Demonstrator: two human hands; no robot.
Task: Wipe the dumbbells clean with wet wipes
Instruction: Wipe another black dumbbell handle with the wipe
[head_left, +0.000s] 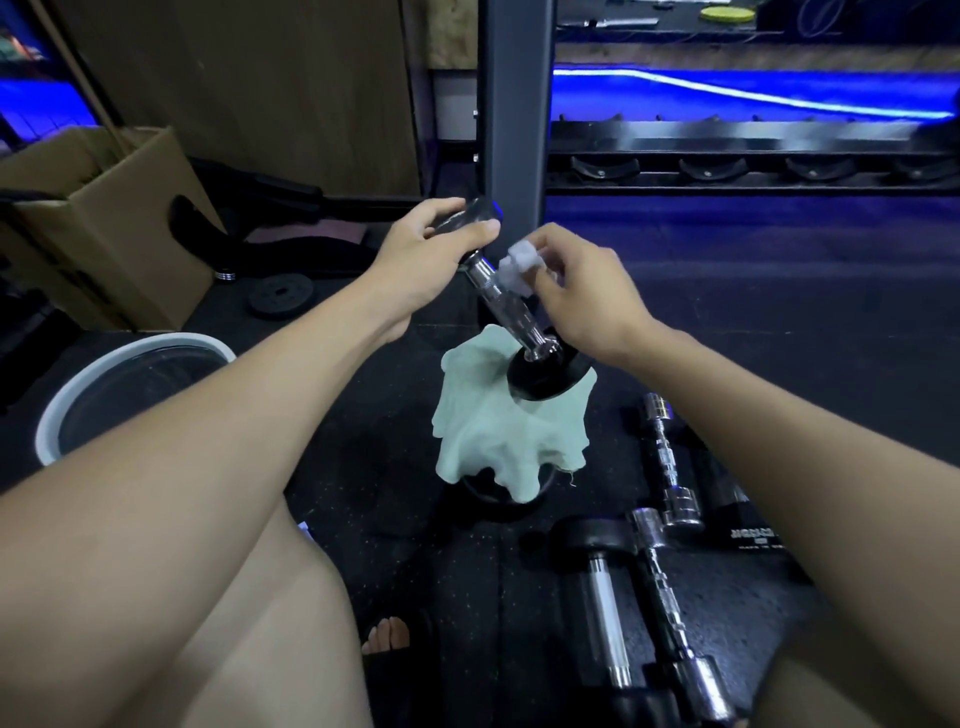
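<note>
A black dumbbell (506, 306) with a chrome handle stands tilted, its lower head (545, 376) resting on a pale green cloth (498, 431). My left hand (421, 260) grips the upper head of that dumbbell. My right hand (576, 291) pinches a crumpled white wet wipe (519, 265) against the upper part of the chrome handle. More dumbbells lie on the floor at the lower right: a chrome one (667, 462), another chrome one (670, 608) and a black-headed one (602, 597).
A white bucket (78, 395) of water stands at the left on the black rubber floor. Behind it is an open cardboard box (104, 223) and a small weight plate (280, 296). A grey rack post (511, 114) and an empty dumbbell rack (753, 171) stand behind.
</note>
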